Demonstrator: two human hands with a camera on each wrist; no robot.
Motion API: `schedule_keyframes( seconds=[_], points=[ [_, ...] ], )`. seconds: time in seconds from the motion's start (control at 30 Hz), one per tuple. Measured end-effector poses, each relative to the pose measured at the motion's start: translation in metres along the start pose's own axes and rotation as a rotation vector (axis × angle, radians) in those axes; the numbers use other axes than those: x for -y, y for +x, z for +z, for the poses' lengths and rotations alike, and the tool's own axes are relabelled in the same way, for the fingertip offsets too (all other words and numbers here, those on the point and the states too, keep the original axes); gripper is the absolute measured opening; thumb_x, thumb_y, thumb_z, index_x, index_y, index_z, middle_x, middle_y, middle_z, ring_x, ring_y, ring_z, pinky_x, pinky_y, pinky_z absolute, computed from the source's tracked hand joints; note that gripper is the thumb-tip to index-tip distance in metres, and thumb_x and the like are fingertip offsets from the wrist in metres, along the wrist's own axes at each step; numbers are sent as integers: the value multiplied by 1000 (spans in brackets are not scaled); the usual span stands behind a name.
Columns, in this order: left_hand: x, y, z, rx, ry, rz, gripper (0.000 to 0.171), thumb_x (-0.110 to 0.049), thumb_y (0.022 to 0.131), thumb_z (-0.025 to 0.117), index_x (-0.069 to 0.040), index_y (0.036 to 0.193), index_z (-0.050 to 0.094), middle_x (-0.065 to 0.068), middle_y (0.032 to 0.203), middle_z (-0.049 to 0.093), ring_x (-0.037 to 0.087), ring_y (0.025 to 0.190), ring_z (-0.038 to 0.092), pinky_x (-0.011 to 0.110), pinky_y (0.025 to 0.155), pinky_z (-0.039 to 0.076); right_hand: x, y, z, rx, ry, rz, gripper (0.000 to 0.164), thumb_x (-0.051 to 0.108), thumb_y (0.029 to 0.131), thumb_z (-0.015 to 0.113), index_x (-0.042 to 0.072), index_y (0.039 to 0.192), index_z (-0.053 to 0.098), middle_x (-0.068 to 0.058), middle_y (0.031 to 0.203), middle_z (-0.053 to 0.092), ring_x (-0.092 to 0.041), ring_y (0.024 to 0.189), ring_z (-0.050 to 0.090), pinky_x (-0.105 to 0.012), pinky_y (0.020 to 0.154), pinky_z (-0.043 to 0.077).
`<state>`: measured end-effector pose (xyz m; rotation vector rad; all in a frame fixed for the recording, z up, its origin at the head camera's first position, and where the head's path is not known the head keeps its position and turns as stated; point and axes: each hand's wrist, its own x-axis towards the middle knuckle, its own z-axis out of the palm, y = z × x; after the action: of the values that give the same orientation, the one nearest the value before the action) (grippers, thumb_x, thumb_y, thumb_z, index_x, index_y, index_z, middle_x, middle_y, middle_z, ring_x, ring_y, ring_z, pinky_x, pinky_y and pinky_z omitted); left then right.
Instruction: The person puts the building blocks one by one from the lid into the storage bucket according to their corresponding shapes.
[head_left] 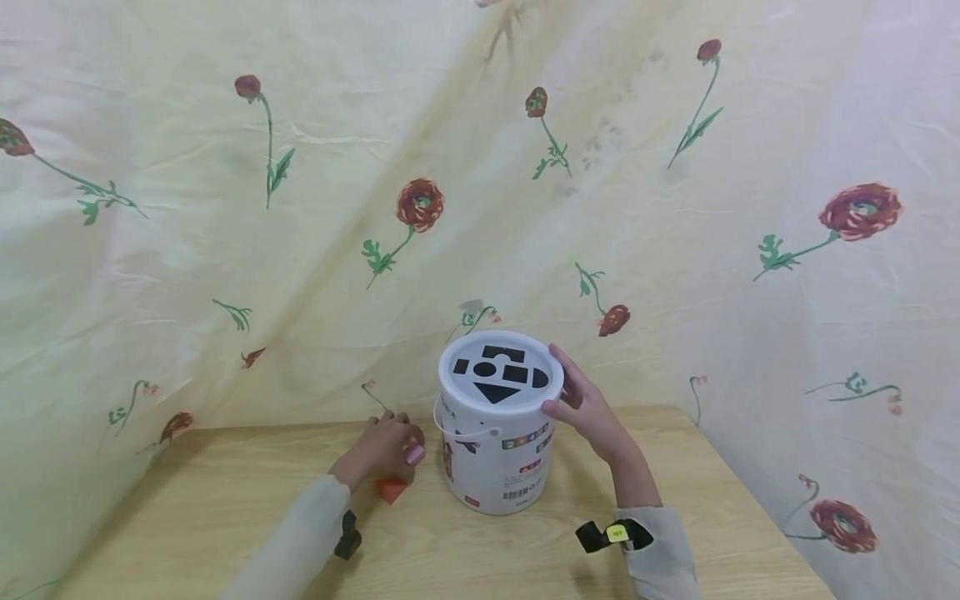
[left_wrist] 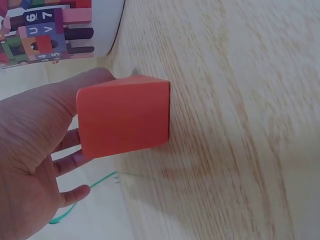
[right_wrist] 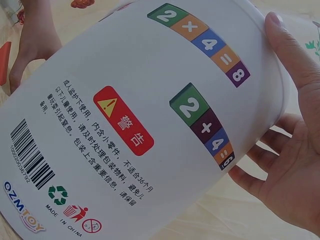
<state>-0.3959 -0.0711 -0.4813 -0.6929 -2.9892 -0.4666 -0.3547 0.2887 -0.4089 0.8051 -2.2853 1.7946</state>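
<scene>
A red triangular block (left_wrist: 124, 119) stands low at the wooden table, and my left hand (head_left: 385, 452) bends round its far side. Thumb and fingers appear to grip it, though their tips are hidden behind it. A small pink patch shows by these fingers in the head view; what it is I cannot tell. To the right stands a white lidded bucket (head_left: 491, 471), upright, its lid (head_left: 468, 392) cut with several shaped holes. My right hand (head_left: 596, 417) holds the lid's right edge, thumb toward the front and fingers behind; the right wrist view shows this hand against the bucket's side.
The bucket's thin white handle (head_left: 457, 435) hangs across its front. Light wood forms the table top (head_left: 225, 500). A cream cloth (head_left: 337, 125) with red flowers hangs behind the table and along both sides.
</scene>
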Motion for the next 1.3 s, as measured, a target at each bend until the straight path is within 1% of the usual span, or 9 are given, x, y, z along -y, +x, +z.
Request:
schedule_keyframes(
  seconds=[0.13,0.3,0.43,0.53,0.8,0.93,1.07,1.17,1.3],
  points=[
    [-4,-1,-1,22,-8,18,49,-11,61,91,-23,105,75,2,118,65,27,110,51,63,104,39,-1,0,0,-7,-9,11,89,22,94,70,28,164,15,-2,172,15,-36,158,14,-65,120,20],
    [-8,-1,-3,33,15,38,48,-6,61,90,-21,104,76,1,111,67,26,106,51,62,102,40,-2,0,0,-7,-12,9,88,23,94,70,28,164,16,-2,172,16,-36,158,15,-65,120,20],
    [-10,0,-5,37,11,20,46,-7,60,90,-22,101,76,-2,106,67,25,103,51,61,103,39,-2,0,-1,-3,-12,6,88,23,94,70,27,164,15,-3,172,15,-37,158,15,-66,120,20],
    [-11,3,-6,39,11,7,43,-9,61,90,-22,100,76,-4,102,67,23,101,50,55,100,41,-2,1,-1,-4,-11,1,88,23,94,70,27,164,16,-3,172,16,-38,158,15,-67,120,20],
    [-9,3,-3,-35,-25,23,28,-19,75,87,-19,102,78,-4,98,70,20,95,50,44,90,43,0,0,-1,0,-4,6,88,24,94,70,26,164,16,-3,172,17,-38,157,16,-65,120,21],
    [-7,0,-4,-93,-94,19,27,-22,78,86,-16,103,78,-2,102,72,19,95,52,43,87,43,2,0,0,-1,-3,1,89,24,94,70,25,164,16,-4,172,16,-39,157,17,-66,120,21],
    [-3,-5,-6,-146,-169,8,32,-23,76,88,-13,104,78,-1,105,73,19,96,54,42,87,45,2,0,1,0,-11,-2,90,25,94,71,26,164,15,-4,172,16,-39,157,17,-66,119,21],
    [-1,-10,-9,-174,-242,12,32,-21,76,88,-12,105,78,0,106,73,23,99,57,44,88,48,1,0,1,0,-13,-2,90,25,94,70,26,164,15,-4,172,16,-39,157,16,-66,119,21],
    [0,-14,-17,-210,-334,20,25,-19,83,82,-11,106,78,2,106,75,31,107,63,52,95,51,1,-1,0,0,-10,-5,89,24,94,70,25,164,15,-4,172,15,-39,157,15,-66,119,21]
  ],
)
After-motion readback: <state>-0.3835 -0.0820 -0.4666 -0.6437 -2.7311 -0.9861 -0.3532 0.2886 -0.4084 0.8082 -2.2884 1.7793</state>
